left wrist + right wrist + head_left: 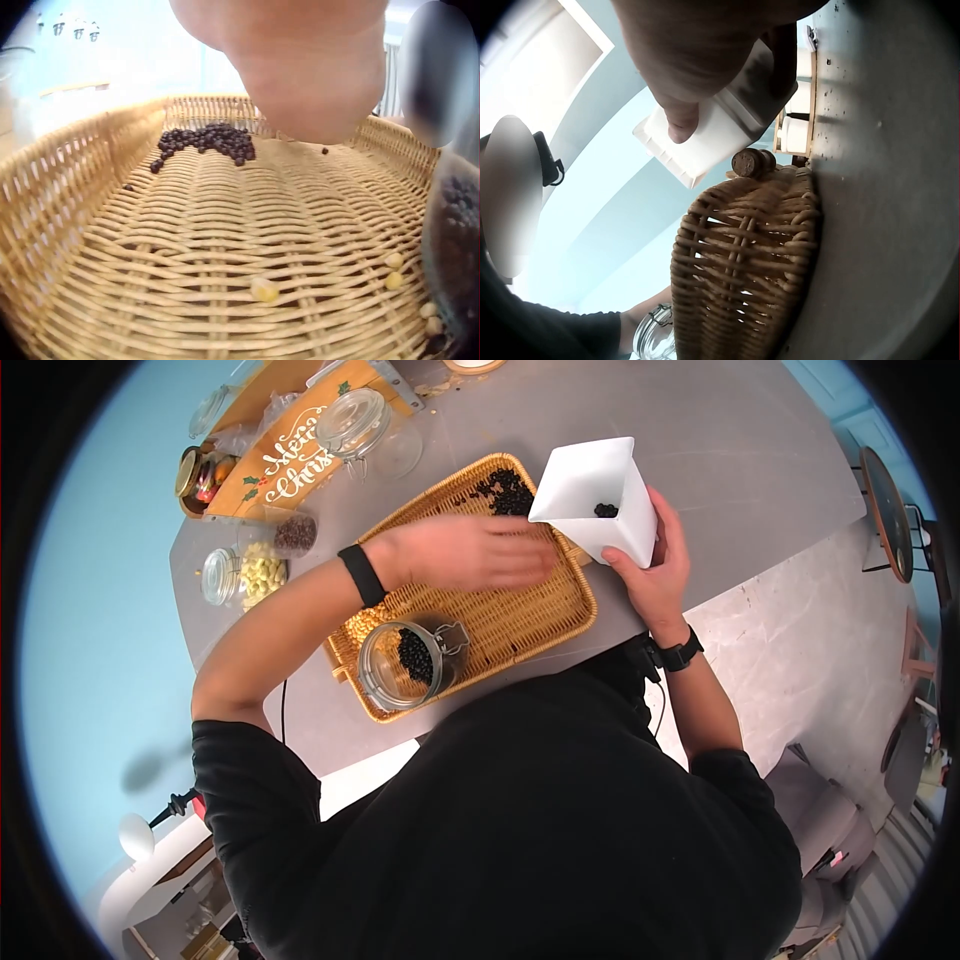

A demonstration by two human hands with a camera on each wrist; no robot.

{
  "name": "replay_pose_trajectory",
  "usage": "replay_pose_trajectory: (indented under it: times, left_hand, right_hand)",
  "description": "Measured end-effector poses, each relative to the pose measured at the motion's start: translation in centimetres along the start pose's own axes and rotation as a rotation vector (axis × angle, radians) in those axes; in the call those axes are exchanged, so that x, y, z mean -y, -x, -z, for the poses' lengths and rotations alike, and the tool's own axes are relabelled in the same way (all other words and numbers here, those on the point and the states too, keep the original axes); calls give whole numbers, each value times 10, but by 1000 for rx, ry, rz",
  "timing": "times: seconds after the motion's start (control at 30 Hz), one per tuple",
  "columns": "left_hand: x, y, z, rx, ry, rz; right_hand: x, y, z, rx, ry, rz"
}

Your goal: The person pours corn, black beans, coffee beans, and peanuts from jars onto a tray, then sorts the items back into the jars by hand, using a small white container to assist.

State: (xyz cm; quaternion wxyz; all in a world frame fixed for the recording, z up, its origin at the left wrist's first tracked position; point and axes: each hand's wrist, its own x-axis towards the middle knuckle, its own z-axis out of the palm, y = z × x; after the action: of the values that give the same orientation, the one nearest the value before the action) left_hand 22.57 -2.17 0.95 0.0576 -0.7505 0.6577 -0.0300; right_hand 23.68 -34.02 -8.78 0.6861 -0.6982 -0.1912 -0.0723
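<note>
Our right hand (662,572) grips a cup (575,485) with beans (605,511) inside; our left hand (470,553), fingers straight, is over the basket (510,622).

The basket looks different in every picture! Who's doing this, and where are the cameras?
No robot here, just a person! The right hand holds a white box with some black beans in it; the left hand, blurry, is over the basket. The basket sits on a grey table, with more black beans, yellow kernels and a jar in it. The big picture comes from a camera on the head, looking down. The next is from the left wrist, looking into the basket; the last, from the right wrist, outside it.
</note>
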Motion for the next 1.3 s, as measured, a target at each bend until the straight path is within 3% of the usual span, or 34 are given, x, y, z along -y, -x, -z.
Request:
replay_pose_trajectory:
  times: [0.1,0.2,0.3,0.43,0.53,0.63,0.93,1.3]
  left_hand:
    - [-7,-2,-14,-8,35,-103]
    - [7,10,-17,29,-15,-79]
    - [19,25,-15,39,-53,127]
    - [13,37,-1,-56,-139,281]
    - [-13,27,6,180,321,1030]
    - [-26,22,-7,175,327,1176]
    - [-3,-3,-25,-157,458,1074]
    - [14,-21,-30,-294,453,1119]
  right_hand:
    - [0,1,1,1,7,-3]
    - [1,1,1,-4,7,-7]
    - [0,-1,0,-1,10,5]
    - [1,0,1,3,10,-7]
    - [3,0,1,8,4,-13]
    - [1,0,1,15,-15,-7]
    - [2,0,1,-1,17,9]
    - [1,1,1,-2,13,1]
